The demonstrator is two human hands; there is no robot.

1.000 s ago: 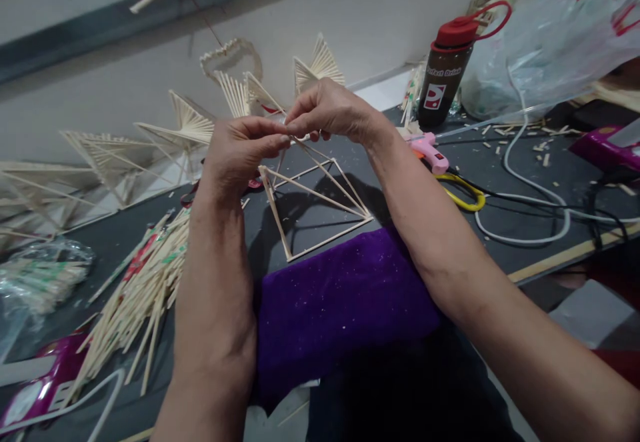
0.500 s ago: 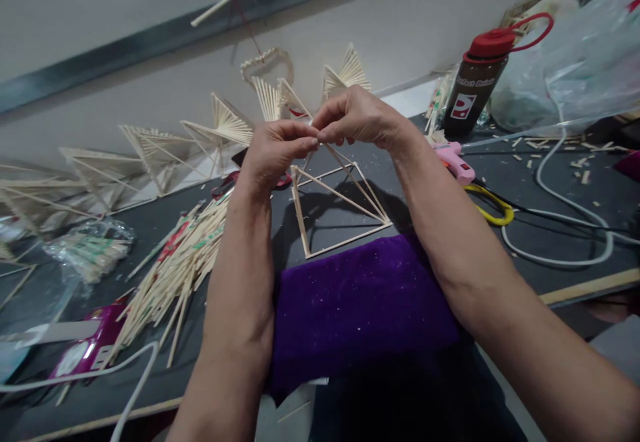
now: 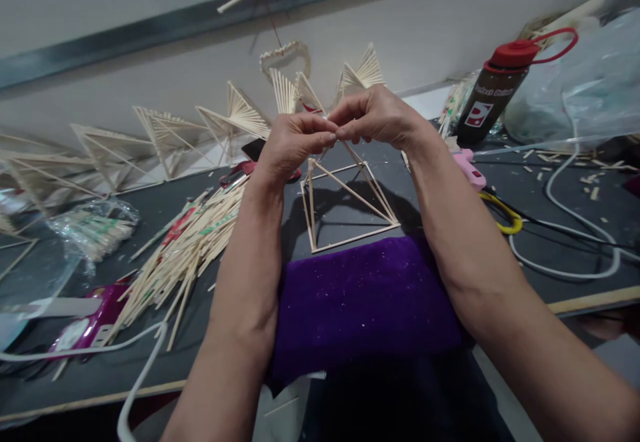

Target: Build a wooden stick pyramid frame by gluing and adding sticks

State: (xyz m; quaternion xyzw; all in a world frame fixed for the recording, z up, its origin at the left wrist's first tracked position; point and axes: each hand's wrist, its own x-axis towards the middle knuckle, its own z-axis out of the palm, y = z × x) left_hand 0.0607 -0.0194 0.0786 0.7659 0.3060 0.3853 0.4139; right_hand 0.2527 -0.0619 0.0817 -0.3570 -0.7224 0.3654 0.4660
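Both hands meet at the top of a small pyramid frame of thin pale wooden sticks [image 3: 345, 205]. The left hand [image 3: 293, 149] and right hand [image 3: 377, 119] pinch its apex with their fingertips, so the joint itself is hidden and I can't make out what's going on there. The frame's square base sits on the dark grey counter [image 3: 350, 219], just past a purple velvety cloth [image 3: 365, 302] at the near edge.

Left of the frame there's a loose heap of pale sticks [image 3: 185, 255], and a clear bag of more sticks [image 3: 93, 229] further left. On the right, a pink glue gun [image 3: 470, 169] is half covered by the right forearm, with a brown bottle with a red cap [image 3: 493, 92] far right and a white cable [image 3: 565, 229] looping across. A row of finished fan-shaped stick pieces [image 3: 200, 129] leans against the pale wall behind.
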